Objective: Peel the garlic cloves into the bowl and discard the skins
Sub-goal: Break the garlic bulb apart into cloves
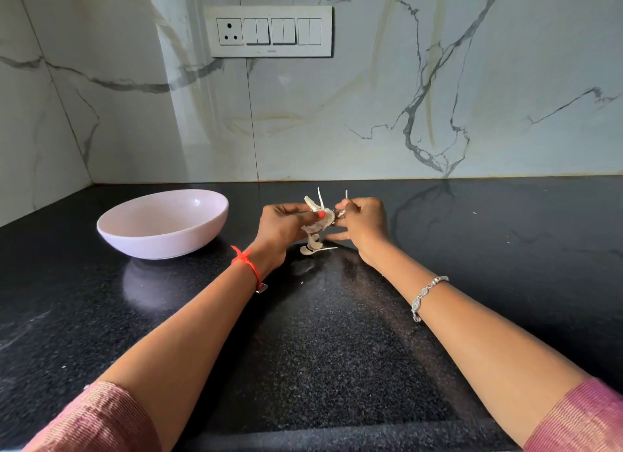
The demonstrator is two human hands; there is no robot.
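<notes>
My left hand (281,227) grips a garlic bulb (326,216) above the black counter, thumb pressed on its side. Papery white skins (313,241) curl off the bulb and hang below it, and thin strips stick up above it. My right hand (362,220) pinches a piece of skin at the bulb's right side, touching the bulb. A pale pink bowl (161,237) stands on the counter to the left of my left hand, and I see nothing inside it.
The black speckled counter (320,333) runs back to a marble wall with a switch panel (269,31). A side wall closes the corner at the left, behind the bowl. A small white fleck (474,213) lies on the counter to the right.
</notes>
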